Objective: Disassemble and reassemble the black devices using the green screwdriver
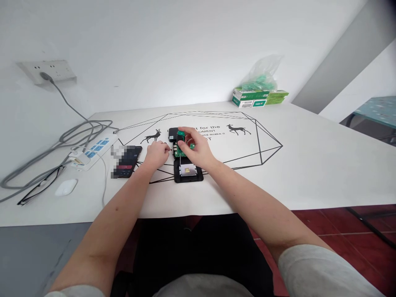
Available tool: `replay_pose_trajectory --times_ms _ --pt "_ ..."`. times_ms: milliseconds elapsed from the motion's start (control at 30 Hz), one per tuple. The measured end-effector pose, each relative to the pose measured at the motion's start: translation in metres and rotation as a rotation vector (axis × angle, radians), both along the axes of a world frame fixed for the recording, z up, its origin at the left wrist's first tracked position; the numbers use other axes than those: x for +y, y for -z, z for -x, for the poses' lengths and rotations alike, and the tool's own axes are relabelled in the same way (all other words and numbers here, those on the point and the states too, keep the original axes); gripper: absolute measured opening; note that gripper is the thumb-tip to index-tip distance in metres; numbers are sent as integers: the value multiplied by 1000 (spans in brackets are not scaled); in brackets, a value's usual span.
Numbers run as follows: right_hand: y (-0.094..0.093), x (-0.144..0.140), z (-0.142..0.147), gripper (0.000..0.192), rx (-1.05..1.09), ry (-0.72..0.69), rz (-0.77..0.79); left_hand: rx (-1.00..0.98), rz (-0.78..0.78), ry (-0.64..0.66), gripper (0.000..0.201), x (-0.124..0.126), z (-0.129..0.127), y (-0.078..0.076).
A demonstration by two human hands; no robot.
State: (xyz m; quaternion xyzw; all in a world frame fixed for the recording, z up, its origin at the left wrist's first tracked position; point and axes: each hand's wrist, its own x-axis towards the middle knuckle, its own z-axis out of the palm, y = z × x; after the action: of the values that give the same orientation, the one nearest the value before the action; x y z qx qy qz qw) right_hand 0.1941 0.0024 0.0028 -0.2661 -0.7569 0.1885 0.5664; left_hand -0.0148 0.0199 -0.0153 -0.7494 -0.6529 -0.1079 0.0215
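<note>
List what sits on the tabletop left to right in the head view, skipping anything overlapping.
Black-framed glasses → white oval mouse → white power strip with blue sockets → black smartphone → left hand → green circuit board pinched by the right hand → green-and-white cardboard boxes.

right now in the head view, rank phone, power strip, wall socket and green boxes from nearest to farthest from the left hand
1. phone, just left of the left hand
2. power strip, farther left
3. green boxes, far right at the wall
4. wall socket, far left, up on the wall
</note>
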Motion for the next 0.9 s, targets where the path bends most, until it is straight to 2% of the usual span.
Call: replay_pose_trajectory --times_ms 200,367,533,700,800,900 --pt "8 5 2 41 98 60 22 -42 -7 -7 31 1 0 2" --pt "16 5 5 35 -95 8 -73 -47 -13 9 28 2 2 4" --pt "15 2 6 32 -217 -37 -176 -38 10 33 26 0 0 3" --pt "14 4 5 34 -197 -5 -114 -35 24 58 32 -2 -1 3" --pt "13 8 3 36 -100 58 -54 -36 51 72 37 -4 -1 2" --pt "11 10 1 38 6 110 -4 -49 57 89 34 -7 -1 -1"
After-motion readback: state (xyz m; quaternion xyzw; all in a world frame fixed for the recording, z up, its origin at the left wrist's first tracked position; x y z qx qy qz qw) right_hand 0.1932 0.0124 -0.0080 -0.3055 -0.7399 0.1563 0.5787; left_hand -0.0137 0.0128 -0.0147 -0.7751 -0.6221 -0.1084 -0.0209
